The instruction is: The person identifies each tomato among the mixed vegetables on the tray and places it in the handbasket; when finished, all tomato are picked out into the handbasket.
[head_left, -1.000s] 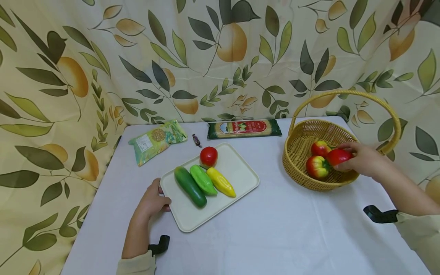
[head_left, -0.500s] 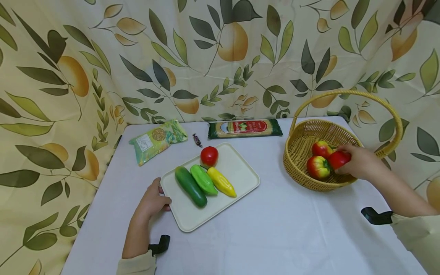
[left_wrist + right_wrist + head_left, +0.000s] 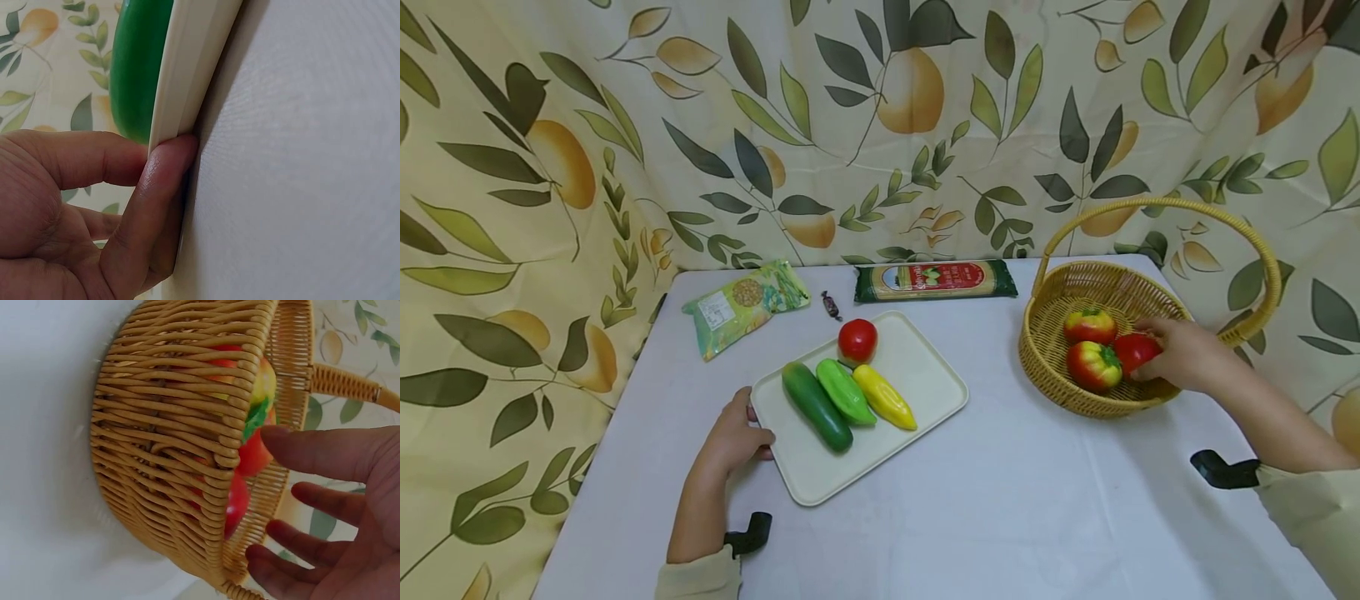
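My left hand (image 3: 730, 437) pinches the left edge of a cream tray (image 3: 925, 379), thumb and fingers on either side of the rim in the left wrist view. On the tray lie a cucumber (image 3: 815, 407), a green pepper (image 3: 844, 392), a yellow pepper (image 3: 883, 398) and a tomato (image 3: 857, 342). My right hand (image 3: 1187, 354) reaches over the near right rim of a wicker basket (image 3: 1037, 362), its fingers spread apart in the right wrist view. Just beyond its fingertips, a smooth red fruit or vegetable (image 3: 1133, 353) sits against two red-and-yellow bell peppers (image 3: 1093, 367), partly hidden by the hand.
Behind the tray lie a green-yellow snack bag (image 3: 748, 304), a small wrapped candy (image 3: 831, 306) and a long noodle packet (image 3: 935, 281). The basket's tall arched handle (image 3: 1157, 202) rises over it. A patterned curtain (image 3: 865, 183) hangs behind the white table (image 3: 1000, 500).
My right hand has lowered the red item deeper into the basket and let go of it. The far bell pepper has rolled a little to the left. My left hand and the tray stay put.
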Available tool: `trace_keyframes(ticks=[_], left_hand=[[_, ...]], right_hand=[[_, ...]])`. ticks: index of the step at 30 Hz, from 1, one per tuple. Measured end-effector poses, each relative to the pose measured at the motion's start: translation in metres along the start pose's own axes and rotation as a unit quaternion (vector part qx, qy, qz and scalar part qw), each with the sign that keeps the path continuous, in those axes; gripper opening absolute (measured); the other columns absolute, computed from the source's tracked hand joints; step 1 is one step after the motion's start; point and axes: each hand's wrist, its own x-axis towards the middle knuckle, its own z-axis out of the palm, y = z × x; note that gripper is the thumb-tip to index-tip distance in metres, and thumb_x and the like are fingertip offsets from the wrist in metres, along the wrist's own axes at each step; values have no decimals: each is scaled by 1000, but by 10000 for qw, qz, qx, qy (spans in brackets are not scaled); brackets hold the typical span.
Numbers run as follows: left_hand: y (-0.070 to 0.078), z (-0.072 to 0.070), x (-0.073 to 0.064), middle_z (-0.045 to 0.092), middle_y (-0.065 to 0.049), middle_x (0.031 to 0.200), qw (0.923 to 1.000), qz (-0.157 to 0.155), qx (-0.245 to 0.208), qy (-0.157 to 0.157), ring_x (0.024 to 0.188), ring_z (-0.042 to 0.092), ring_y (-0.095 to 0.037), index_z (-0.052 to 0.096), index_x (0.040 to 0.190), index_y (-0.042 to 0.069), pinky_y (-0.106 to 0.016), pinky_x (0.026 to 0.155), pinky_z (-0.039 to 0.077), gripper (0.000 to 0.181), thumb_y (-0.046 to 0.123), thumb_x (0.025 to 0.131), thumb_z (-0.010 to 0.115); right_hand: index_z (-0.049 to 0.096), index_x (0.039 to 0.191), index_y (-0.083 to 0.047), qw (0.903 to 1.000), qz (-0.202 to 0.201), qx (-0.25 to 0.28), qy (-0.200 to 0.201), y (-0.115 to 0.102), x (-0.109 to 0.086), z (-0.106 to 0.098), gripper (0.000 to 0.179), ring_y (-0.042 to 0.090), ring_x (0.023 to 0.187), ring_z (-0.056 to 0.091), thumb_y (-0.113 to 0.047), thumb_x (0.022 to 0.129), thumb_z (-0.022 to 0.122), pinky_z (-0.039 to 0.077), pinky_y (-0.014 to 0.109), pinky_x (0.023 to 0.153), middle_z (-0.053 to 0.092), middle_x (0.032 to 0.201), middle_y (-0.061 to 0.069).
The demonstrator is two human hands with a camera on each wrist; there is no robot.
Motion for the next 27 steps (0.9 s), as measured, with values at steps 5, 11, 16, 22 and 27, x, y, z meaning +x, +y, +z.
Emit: trace_keyframes(ticks=[5, 11, 16, 22, 27], left_hand=[[-1, -1, 0, 46, -20, 105, 10000, 3, 34, 5, 61, 66, -23, 39, 134, -3, -36, 59, 62, 64, -14, 76, 63], [-2, -2, 0, 46, -20, 104, 10000, 7, 77, 30, 61, 66, -22, 39, 135, -4, -35, 58, 61, 65, -14, 76, 63], [-2, -1, 0, 46, -20, 104, 10000, 0, 53, 31, 61, 66, -22, 39, 136, -4, -35, 58, 61, 66, -13, 76, 63], [-2, 0, 0, 46, -19, 104, 10000, -43, 46, 42, 62, 66, -22, 39, 136, -2, -35, 58, 61, 65, -12, 76, 64], [-2, 1, 0, 44, -20, 106, 10000, -62, -68, 14, 62, 67, -24, 37, 139, -3, -37, 59, 63, 68, -14, 77, 63]], right_hand=[[37, 144, 8, 9996, -93, 279, 41, 0, -1, -3, 79, 59, 115, 43, -25, 86, 79, 58, 60, 83, 39, 133, 42], [28, 151, 4, 9942, -35, 1071, 35, -9, -2, -4, 82, 58, 127, 35, -31, 92, 72, 52, 63, 95, 34, 143, 39], [23, 156, 0, 9849, -86, 1721, 140, -18, -1, -1, 84, 55, 134, 34, -32, 94, 70, 58, 44, 93, 31, 150, 35], [21, 158, -5, 9745, -220, 2217, 278, -32, 1, 1, 85, 49, 138, 35, -34, 95, 70, 56, 23, 88, 30, 156, 28], [29, 155, -11, 9675, -359, 2466, 440, -45, 2, 2, 79, 42, 139, 39, -40, 93, 69, 51, 14, 88, 36, 154, 17]])
